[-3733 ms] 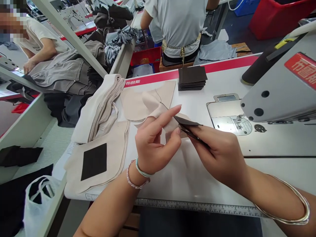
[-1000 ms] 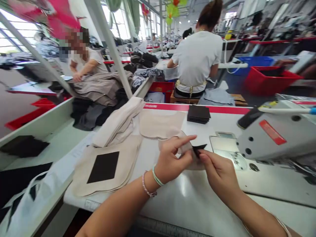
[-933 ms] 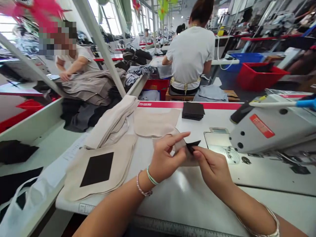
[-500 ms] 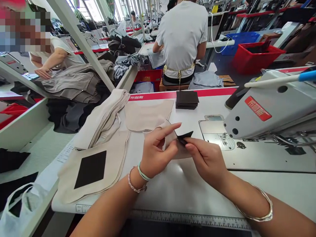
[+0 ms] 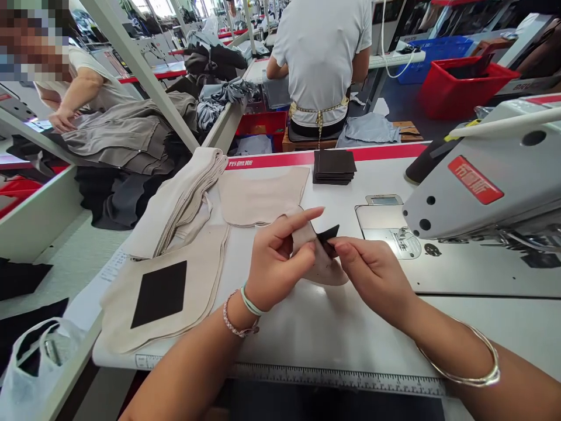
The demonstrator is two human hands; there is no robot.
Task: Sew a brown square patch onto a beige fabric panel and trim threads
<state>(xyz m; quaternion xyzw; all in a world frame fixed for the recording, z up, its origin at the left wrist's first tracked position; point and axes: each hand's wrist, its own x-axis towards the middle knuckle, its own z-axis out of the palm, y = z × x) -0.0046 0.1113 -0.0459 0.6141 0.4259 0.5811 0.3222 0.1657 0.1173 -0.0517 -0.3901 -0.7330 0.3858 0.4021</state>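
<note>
My left hand [image 5: 280,260] grips a beige fabric piece [image 5: 326,272] between thumb and fingers, its index finger stretched out above. My right hand [image 5: 377,272] pinches the edge of a small black fabric patch [image 5: 328,235], which lies against the beige cloth and is partly folded. The fingers hide where the two fabrics meet. To the left, a black square patch [image 5: 160,293] rests flat on stacked beige panels [image 5: 204,269]. Another beige panel [image 5: 263,196] lies behind my left hand. A stack of black patches [image 5: 334,166] sits near the table's far edge.
A sewing machine [image 5: 464,181] stands at the right, its needle plate [image 5: 403,242] beside my right hand. Folded beige cloth [image 5: 175,204] is piled at the left. A ruler strip [image 5: 342,377] runs along the front edge. Co-workers sit ahead and stand at the left.
The view has shifted slightly. My hands have tilted the beige piece, so more of it shows below the black patch. Both hands keep their hold.
</note>
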